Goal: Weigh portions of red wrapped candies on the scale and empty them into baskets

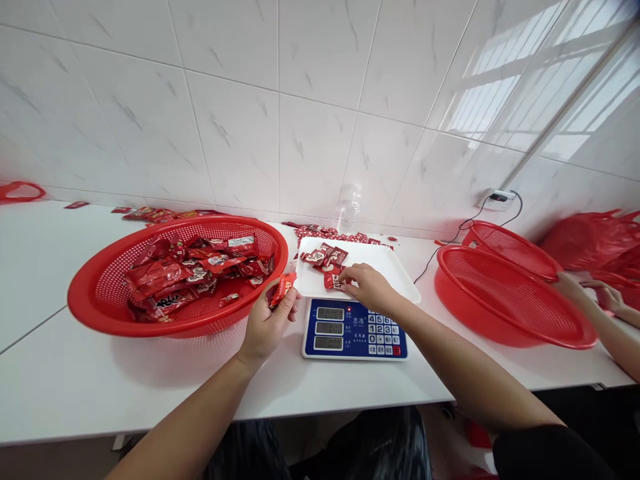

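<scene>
My left hand (267,320) is closed around a red snack packet (285,287) at the right rim of a red plastic basket (100,327). In that basket lie many red snack packets (167,273), some larger than others. My right hand (367,285) reaches over the white tray (385,267) of a digital scale (355,340). Its fingertips pinch the edge of a small red packet (332,277) on the tray. Several other small red packets (325,255) lie just behind it. The scale has a blue panel with three displays and a keypad.
Red packets (160,215) are strewn along the wall behind the basket, and more (330,233) behind the scale. Two red baskets (515,313) stand on the right, beside another person's hands (600,293). A black cable (450,240) runs from a wall socket (497,199).
</scene>
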### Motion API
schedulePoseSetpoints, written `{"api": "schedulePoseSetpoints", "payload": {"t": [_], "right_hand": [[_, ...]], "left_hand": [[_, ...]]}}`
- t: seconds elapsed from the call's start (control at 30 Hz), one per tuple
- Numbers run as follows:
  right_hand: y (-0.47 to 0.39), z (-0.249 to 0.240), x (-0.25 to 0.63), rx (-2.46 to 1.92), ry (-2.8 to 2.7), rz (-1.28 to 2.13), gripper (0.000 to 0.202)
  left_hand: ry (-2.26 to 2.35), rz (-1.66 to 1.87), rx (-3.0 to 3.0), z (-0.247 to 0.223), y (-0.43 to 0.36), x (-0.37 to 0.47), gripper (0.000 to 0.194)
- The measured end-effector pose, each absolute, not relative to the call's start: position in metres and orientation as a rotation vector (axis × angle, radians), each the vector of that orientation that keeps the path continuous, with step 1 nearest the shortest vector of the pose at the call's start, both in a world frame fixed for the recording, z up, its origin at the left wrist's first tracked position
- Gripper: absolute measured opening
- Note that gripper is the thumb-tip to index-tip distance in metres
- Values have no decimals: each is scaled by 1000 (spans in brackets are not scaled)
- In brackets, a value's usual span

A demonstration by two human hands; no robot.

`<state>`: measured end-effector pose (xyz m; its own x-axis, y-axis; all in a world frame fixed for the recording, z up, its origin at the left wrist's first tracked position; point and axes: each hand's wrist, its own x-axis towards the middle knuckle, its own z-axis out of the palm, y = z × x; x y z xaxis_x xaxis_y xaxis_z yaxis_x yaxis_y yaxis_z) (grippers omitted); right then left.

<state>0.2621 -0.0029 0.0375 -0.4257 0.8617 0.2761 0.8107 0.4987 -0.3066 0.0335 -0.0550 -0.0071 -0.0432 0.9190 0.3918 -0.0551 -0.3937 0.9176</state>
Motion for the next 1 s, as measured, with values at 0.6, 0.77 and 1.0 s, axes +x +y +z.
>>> {"api": "schedulePoseSetpoints", "payload": {"t": [0.6,0.77,1.0], "right_hand": [[60,58,222,-1089,-2705,176,43],[49,68,242,-916,-2756,300,33],[39,72,248,-873,-2661,416,43]], "left_hand": [[1045,1511,1499,-8,-53,33,21],[1034,1494,1507,-12,-51,32,22],[1026,1461,1525,-10,-51,34,23]]}}
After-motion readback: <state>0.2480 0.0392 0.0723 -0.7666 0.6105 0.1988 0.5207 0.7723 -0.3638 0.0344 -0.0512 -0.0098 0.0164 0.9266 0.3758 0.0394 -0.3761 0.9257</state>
